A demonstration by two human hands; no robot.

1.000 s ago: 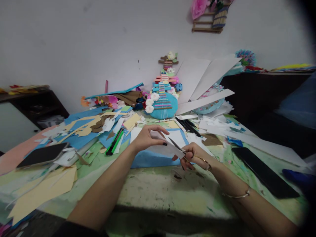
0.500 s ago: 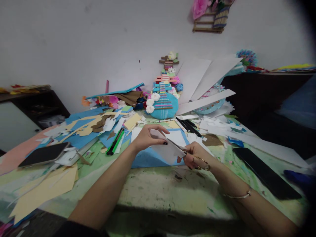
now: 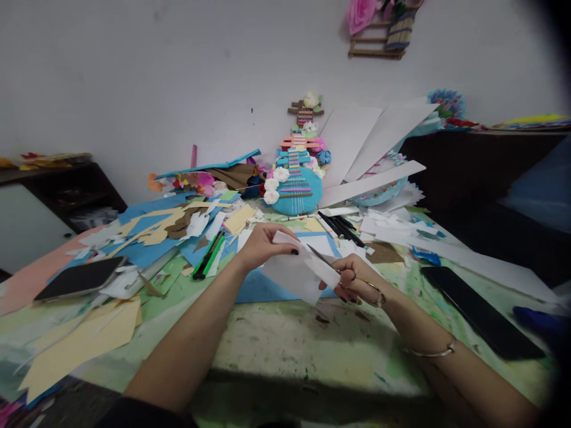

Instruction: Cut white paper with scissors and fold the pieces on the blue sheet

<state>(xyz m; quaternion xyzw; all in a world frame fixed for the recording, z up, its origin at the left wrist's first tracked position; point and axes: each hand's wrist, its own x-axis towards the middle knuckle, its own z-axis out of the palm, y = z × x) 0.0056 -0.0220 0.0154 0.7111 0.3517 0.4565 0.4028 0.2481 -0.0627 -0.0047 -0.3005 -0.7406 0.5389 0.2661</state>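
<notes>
Between thumb and fingers, my left hand (image 3: 264,245) pinches a white sheet of paper (image 3: 292,274) by its upper edge. My right hand (image 3: 351,279) is wrapped round the handles of scissors (image 3: 322,257), whose blades point up and left along the paper's upper right side. Part of the sheet reaches to the right fingers. Beneath the hands lies blue paper (image 3: 256,288) with more white paper on it, near the table's front edge.
A green cutter (image 3: 209,255) and paper scraps lie left, with a phone (image 3: 80,279) beyond them. Black pens (image 3: 345,229) lie behind my right hand. A dark slab (image 3: 482,312) is at right. A blue paper lute (image 3: 297,190) leans at the wall.
The white sheet has turned and spread out more to the left, with a flap now toward my right hand. The scissor blades have come clear of the sheet's upper edge.
</notes>
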